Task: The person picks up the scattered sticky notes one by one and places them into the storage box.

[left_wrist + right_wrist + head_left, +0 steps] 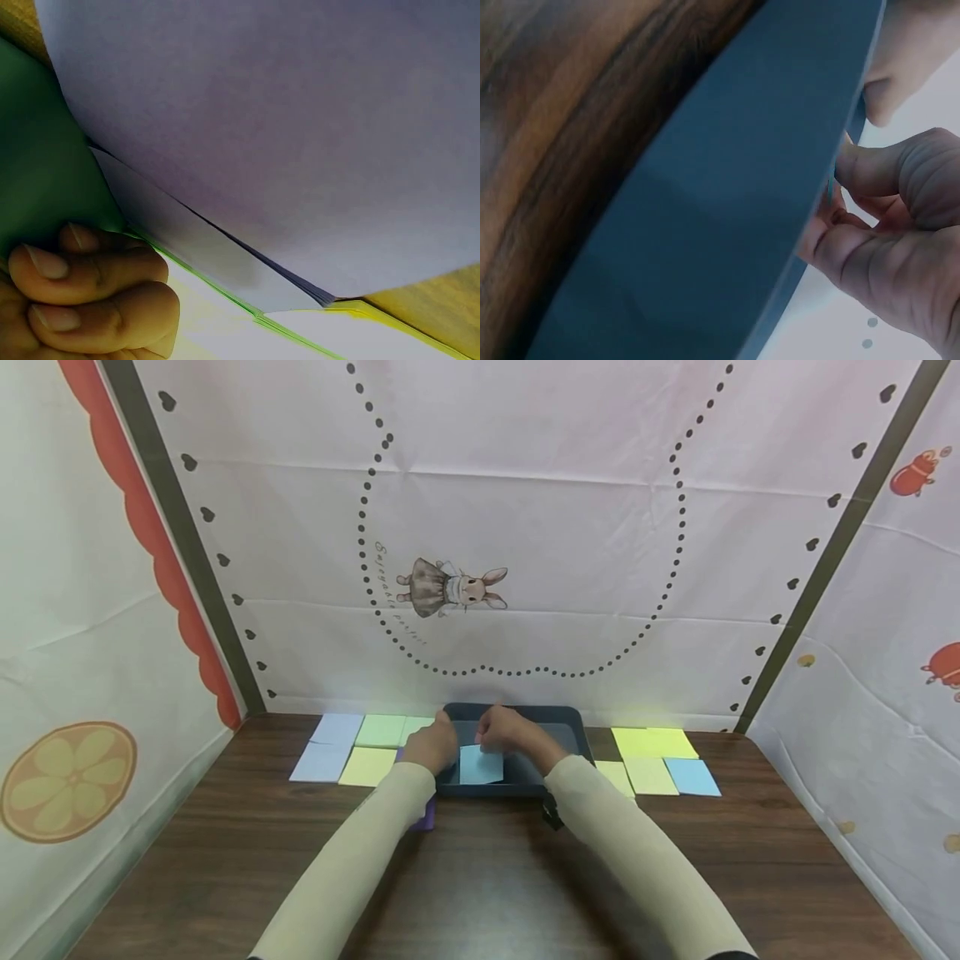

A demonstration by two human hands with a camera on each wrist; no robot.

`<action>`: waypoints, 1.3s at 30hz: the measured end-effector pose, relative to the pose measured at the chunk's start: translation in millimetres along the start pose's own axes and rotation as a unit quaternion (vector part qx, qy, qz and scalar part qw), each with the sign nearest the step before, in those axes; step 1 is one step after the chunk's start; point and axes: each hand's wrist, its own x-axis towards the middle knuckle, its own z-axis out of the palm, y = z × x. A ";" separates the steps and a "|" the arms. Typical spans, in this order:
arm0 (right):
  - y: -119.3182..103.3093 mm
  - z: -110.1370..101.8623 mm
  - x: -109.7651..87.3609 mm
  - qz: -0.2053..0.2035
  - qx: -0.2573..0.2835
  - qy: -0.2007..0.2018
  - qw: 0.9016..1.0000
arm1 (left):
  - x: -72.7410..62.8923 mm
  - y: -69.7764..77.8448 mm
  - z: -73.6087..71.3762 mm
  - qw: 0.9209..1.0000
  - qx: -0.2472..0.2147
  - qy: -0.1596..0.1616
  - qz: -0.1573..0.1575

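Observation:
A light blue sticky note (480, 766) shows over the front left part of a dark blue-grey tray (564, 717). My right hand (516, 733) pinches the note near its upper right corner. In the right wrist view, thumb and fingers of the right hand (889, 217) meet on a thin bluish edge beside the tray wall (705, 172). Over the tray's left rim is my left hand (433, 743), its fingers curled. The left wrist view shows the folded fingers of that left hand (97, 292); I cannot tell whether they grip anything.
Left of the tray lie sticky notes in pale blue (321, 762), green (380, 731) and yellow (367, 767). A purple one (427, 818) peeks out beneath the left sleeve. Yellow notes (652, 742) and a blue one (692, 777) are to the right. Behind the tray hangs a printed cloth (562, 568).

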 end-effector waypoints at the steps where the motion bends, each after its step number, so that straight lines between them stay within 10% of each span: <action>1: 0.6 2.3 3.5 0.004 0.002 0.000 1.000 | 1.0 -0.1 0.7 1.000 0.004 0.002 0.001; 7: -1.7 16.7 16.0 0.004 -0.027 0.008 1.000 | 9.1 -2.9 2.0 1.000 0.010 0.000 0.001; 17: -2.0 34.4 23.1 -0.069 -0.064 0.040 0.995 | 62.0 -26.9 29.3 1.000 -0.006 -0.017 0.007; 39: 1.8 54.3 25.5 -0.125 -0.131 0.085 0.980 | 60.6 -26.2 28.7 1.000 -0.010 -0.022 -0.002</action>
